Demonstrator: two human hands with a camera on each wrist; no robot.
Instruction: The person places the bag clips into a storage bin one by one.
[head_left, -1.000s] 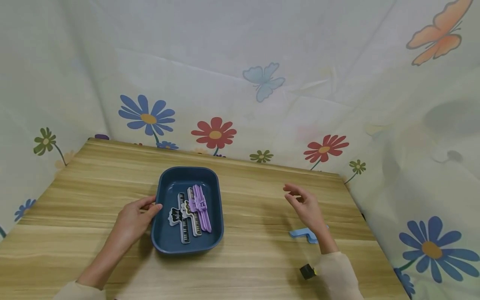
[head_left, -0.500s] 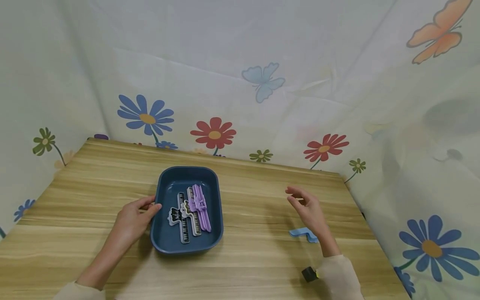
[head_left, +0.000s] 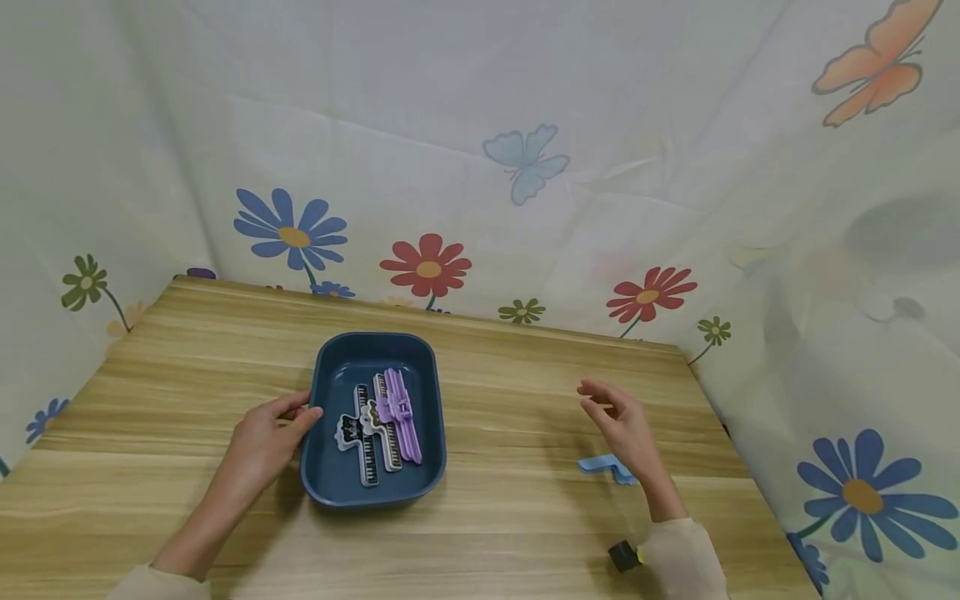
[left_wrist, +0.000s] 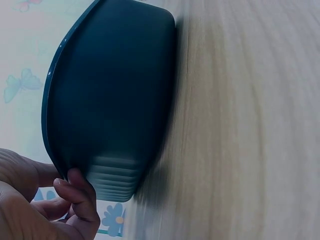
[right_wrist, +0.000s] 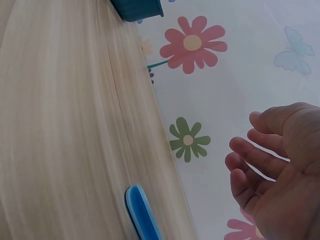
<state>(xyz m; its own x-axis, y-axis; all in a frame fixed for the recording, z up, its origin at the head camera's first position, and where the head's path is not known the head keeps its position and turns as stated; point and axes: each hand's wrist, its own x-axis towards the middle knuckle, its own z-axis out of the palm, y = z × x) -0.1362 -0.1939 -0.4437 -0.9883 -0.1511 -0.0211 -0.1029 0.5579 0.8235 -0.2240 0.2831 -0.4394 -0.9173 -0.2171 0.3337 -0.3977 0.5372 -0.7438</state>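
Note:
My left hand (head_left: 264, 442) pinches the left rim of a deep blue rectangular tray (head_left: 318, 475), thumb over the rim; the left wrist view shows fingers against its outer wall. Inside the tray lie a black clip (head_left: 367, 454) and a white clip (head_left: 392, 450), both with a piano-key pattern, and a purple clip (head_left: 408, 433) beside them. My right hand (head_left: 626, 425) hovers above the table with loosely bent fingers, holding nothing. Partly hidden beneath its wrist is a light blue clip (head_left: 596, 463), whose end also shows in the right wrist view.
The wood-grain table (head_left: 495, 517) backs onto a pale curtain (head_left: 420, 125) printed with flowers and butterflies. A small black box (head_left: 624, 556) with a yellow edge sits at the right sleeve (head_left: 682, 554). Table surface lies between the tray and the blue clip.
My right hand has drifted slightly right and down, and the black box at its sleeve has shifted with it. My left hand keeps its hold on the tray, and the clips look unmoved.

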